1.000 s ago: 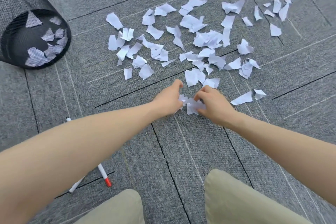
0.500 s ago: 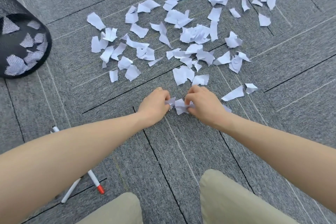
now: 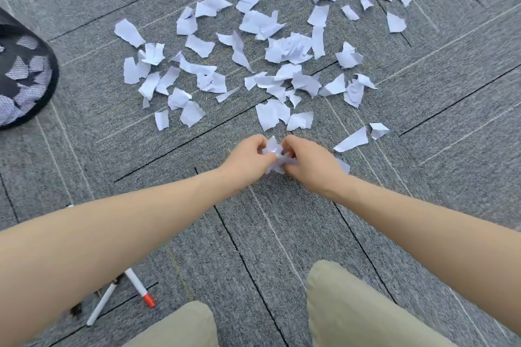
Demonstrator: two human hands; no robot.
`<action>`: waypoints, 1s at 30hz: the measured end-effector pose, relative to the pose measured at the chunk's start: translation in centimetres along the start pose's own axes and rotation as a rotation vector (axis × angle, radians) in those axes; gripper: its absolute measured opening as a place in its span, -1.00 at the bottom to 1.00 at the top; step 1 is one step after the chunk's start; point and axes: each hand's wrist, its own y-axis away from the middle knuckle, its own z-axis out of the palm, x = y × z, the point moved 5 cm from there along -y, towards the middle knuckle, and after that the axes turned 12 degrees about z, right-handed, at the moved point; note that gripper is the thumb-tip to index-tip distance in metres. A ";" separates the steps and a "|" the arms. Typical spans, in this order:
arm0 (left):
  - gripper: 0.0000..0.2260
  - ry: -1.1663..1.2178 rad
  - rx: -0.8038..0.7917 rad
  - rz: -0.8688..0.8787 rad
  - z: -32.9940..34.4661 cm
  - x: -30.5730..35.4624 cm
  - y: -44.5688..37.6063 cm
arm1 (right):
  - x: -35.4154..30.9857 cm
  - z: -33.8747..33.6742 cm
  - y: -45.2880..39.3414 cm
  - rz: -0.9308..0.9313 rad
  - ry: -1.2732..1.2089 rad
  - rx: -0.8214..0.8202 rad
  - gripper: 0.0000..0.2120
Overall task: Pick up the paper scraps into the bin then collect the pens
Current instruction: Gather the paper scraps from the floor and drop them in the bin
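Both hands meet low on the carpet [image 3: 282, 234]: left hand [image 3: 248, 158] and right hand [image 3: 313, 162], fingers curled, holding a small wad of scraps [image 3: 275, 149] between them. Loose paper scraps [image 3: 270, 114] litter the floor beyond. The mesh bin [image 3: 25, 76] sits far left; two pens [image 3: 139, 287] lie crossed by the left forearm.

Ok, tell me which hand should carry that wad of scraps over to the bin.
Left. The bin lies at the left edge, on the left hand's side; the right hand would have to cross over. Both pinch the wad.
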 end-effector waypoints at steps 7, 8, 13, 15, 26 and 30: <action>-0.79 -0.010 -0.211 0.033 -1.6 -0.3 0.4 | 0.5 0.4 -0.7 0.051 0.022 -0.081 -0.84; -0.80 -0.035 -0.239 0.037 -1.4 -0.2 0.7 | 0.5 0.4 -0.7 0.057 0.024 -0.092 -0.79; -0.91 -0.102 -0.154 0.099 -0.2 0.8 0.4 | 0.5 0.3 -0.5 0.106 -0.161 -0.171 -0.82; -0.88 -0.140 -0.043 0.115 -0.7 1.3 -0.4 | 0.8 -0.1 -0.3 0.137 -0.338 -0.182 -0.85; -0.78 -0.116 -0.090 0.093 -0.3 3.6 -4.3 | 10.2 -8.4 -0.3 0.283 0.131 0.078 -0.80; -0.93 -0.197 -0.428 0.200 6.4 6.4 -3.6 | 10.0 -8.1 -0.4 0.155 0.424 0.152 -0.73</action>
